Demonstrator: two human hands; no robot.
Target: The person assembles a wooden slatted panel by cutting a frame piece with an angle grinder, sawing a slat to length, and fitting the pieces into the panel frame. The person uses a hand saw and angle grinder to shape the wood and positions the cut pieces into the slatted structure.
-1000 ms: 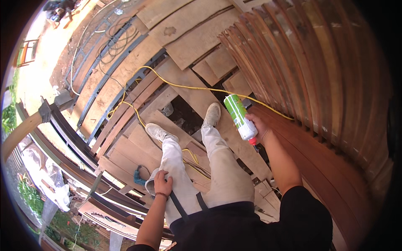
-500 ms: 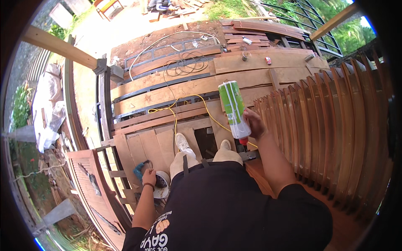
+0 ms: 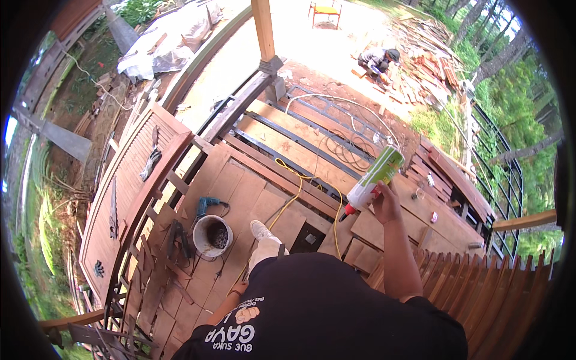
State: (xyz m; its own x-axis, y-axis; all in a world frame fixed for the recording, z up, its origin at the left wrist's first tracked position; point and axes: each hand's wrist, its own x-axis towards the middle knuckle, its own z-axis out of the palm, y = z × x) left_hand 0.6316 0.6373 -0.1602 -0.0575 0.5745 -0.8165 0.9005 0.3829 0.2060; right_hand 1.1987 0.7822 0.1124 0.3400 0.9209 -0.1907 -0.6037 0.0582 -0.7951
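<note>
In my right hand (image 3: 386, 203) is a green and white squeeze bottle (image 3: 377, 175) with a red cap, my fingers wrapped round it. It is tilted, cap end down to the left, above the boards. My left hand (image 3: 241, 287) is low beside my left leg, and its fingers are hidden. Ahead of that hand stands a whitish bucket (image 3: 201, 235) with dark contents I cannot make out. A teal power drill (image 3: 207, 206) lies on the boards just behind the bucket.
A yellow cable (image 3: 300, 180) winds across the planks near a dark gap (image 3: 308, 239) by my foot. Left lies a slatted wooden panel (image 3: 123, 201) with a handsaw (image 3: 113, 210). Stacked slats (image 3: 480, 282) stand at right. Another person (image 3: 378, 62) crouches far off.
The view has swung toward the left. My left hand has drawn back from the bucket to beside my leg. The bottle stays in my right hand, now tilted further over.
</note>
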